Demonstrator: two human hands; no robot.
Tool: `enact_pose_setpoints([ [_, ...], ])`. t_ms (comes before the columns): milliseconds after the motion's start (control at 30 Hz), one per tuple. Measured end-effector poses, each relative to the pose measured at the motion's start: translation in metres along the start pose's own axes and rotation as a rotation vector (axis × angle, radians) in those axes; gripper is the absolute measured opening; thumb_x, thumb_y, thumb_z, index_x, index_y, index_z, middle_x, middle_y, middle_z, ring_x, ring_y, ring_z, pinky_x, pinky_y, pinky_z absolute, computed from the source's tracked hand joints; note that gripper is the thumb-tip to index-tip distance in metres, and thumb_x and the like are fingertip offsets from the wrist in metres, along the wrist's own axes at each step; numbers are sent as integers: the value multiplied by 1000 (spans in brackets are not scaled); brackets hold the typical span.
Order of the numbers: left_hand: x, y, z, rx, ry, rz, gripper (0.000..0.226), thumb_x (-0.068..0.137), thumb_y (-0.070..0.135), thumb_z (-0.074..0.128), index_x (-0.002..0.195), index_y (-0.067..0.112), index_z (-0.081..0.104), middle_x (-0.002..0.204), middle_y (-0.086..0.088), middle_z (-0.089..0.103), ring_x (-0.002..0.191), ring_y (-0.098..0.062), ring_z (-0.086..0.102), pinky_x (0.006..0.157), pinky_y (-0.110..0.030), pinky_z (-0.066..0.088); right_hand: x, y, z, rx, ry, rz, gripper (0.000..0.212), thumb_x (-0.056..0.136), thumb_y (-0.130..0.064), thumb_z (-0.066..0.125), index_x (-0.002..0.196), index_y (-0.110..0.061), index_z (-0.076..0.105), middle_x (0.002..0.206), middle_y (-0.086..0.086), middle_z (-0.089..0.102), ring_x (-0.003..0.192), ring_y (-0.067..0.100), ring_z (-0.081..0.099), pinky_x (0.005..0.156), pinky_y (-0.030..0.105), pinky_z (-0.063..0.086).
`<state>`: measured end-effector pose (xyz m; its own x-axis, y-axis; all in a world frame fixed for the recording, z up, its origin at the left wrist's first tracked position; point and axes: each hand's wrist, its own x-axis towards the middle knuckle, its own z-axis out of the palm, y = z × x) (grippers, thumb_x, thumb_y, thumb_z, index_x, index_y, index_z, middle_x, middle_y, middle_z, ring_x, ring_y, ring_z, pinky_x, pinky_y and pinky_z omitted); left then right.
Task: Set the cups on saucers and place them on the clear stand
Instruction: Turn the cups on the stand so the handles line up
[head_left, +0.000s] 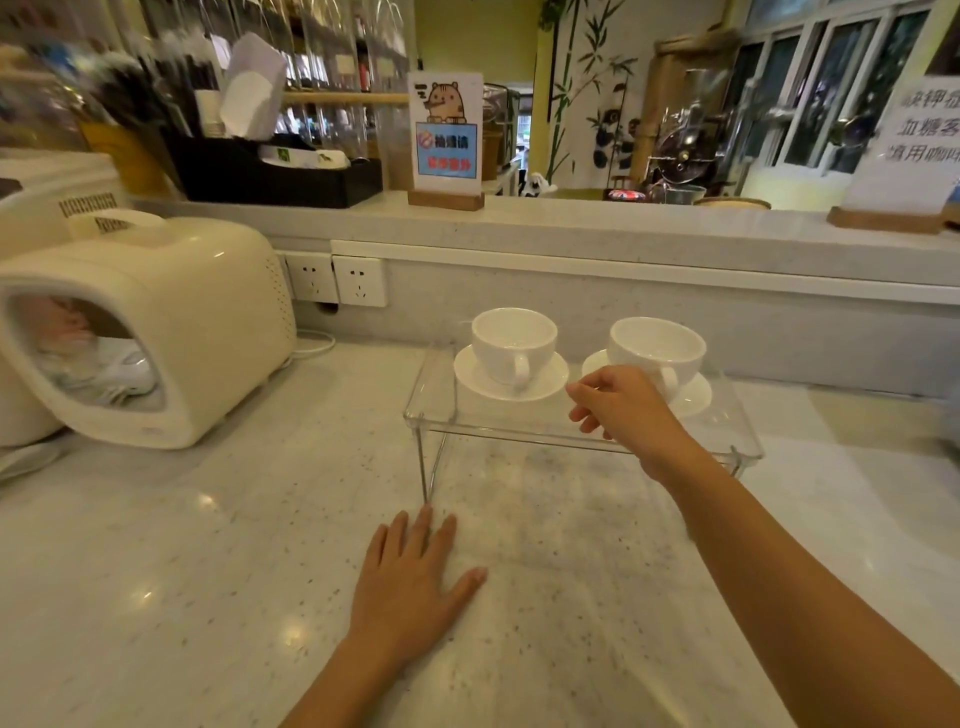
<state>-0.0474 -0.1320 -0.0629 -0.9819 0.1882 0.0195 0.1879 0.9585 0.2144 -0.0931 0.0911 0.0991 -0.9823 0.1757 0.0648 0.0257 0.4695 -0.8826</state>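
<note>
Now 2 white cups (514, 340) on saucers (511, 382), clear stand (441, 415), both hands (410, 587) open, empty.

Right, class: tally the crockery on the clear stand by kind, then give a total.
White cups: 2 — left cup, right cup
White saucers: 2 — left saucer, right saucer
Total: 4

I'm behind a café counter. Raised serving ledge (571, 228) ahead holds a straw and napkin caddy (270, 176) and two table signs: cartoon one (447, 135), printed one (919, 150). Glass jars (337, 62) shelved behind; beyond, a coffee roaster (680, 145) and bamboo mural (587, 78).
</note>
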Motion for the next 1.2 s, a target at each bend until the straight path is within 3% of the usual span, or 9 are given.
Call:
enact_pose_setpoints([
  [267, -1, 0, 1, -13, 26, 27, 92, 66, 81, -9, 145, 35, 1, 159, 0, 2, 145, -23, -4, 116, -41, -7, 17, -10, 6, -23, -22, 125, 20, 91, -20, 50, 93, -2, 59, 67, 7, 66, 54, 19, 60, 46, 24, 45],
  [533, -1, -1, 2, -18, 25, 33, 86, 72, 79, -2, 145, 34, 3, 159, -1, 2, 145, -24, -4, 115, -41, -8, 26, -16, 20, 47, 7, 195, 38, 88, -10, 51, 121, 10, 48, 63, 11, 62, 45, 16, 57, 31, 17, 42],
  [933, -2, 0, 1, -2, 6, 39, 81, 76, 76, 0, 145, 34, -3, 159, -1, -4, 145, -24, -9, 116, -42, -9, 33, -10, 31, 122, 106, 228, 35, 83, 0, 56, 115, 12, 52, 56, 10, 57, 45, 16, 52, 37, 22, 41],
  [1200, -2, 1, 2, -2, 10, 39, 80, 76, 75, -1, 145, 34, -4, 159, -2, -4, 145, -25, -10, 116, -42, -10, 30, -8, 29, 175, 75, 191, 8, 84, -5, 60, 90, 0, 58, 64, 10, 60, 52, 16, 54, 46, 23, 44],
])
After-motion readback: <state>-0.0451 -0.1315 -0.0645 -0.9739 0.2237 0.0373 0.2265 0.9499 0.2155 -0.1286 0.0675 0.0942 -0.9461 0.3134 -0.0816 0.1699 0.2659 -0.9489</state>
